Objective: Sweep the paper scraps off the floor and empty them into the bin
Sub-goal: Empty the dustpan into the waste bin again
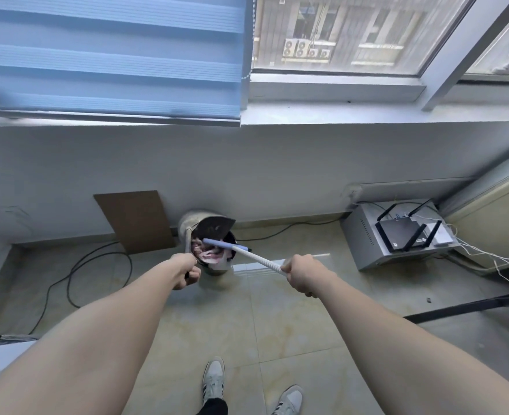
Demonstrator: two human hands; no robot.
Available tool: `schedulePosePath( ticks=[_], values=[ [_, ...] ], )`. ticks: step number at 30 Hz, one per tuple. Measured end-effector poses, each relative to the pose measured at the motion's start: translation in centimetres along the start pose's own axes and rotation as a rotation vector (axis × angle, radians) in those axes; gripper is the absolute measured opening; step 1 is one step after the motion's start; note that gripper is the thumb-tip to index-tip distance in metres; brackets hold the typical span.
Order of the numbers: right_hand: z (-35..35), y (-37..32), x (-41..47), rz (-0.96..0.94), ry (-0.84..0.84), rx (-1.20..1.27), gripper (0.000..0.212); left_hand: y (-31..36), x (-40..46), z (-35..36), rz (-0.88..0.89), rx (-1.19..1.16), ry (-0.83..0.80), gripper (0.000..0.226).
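Observation:
A round bin [220, 267] stands on the tiled floor by the wall, with pink and white paper scraps [206, 253] inside it. A grey dustpan [214, 226] is tipped over the bin's far side, and my left hand [187, 272] grips its long handle. My right hand [299, 272] is closed on the white broom handle [257, 257]. The broom's pale blue head [218, 243] lies across the bin's mouth, just below the dustpan. Both arms reach forward from the bottom of the view.
A brown cardboard sheet [136, 221] leans on the wall left of the bin. Black cables [97, 265] loop over the floor at left. A grey metal box [397, 238] with routers and white wires sits at right. My two shoes [214, 377] are near the bottom edge.

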State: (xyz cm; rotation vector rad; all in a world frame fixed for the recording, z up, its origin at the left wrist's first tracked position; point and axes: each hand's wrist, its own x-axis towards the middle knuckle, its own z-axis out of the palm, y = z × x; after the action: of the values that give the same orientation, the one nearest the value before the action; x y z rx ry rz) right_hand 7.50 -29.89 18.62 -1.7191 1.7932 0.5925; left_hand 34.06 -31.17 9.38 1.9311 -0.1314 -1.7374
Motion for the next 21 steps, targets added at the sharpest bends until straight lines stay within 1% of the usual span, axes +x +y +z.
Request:
schedulePosePath(
  ticks=[7, 16, 21],
  values=[
    [-0.7, 1.3, 0.0, 0.052, 0.046, 0.027, 0.045, 1.2, -0.6, 0.2, 0.019, 0.022, 0.028, 0.029],
    [-1.3, 1.9, 0.1, 0.068, 0.048, 0.167, 0.049, 1.2, -0.1, -0.1, 0.054, 0.049, 0.058, 0.027],
    [-2.4, 1.6, 0.1, 0.028, 0.032, 0.17, 0.042, 1.2, 0.2, 0.0, 0.074, 0.101, 0.075, 0.025]
  ],
)
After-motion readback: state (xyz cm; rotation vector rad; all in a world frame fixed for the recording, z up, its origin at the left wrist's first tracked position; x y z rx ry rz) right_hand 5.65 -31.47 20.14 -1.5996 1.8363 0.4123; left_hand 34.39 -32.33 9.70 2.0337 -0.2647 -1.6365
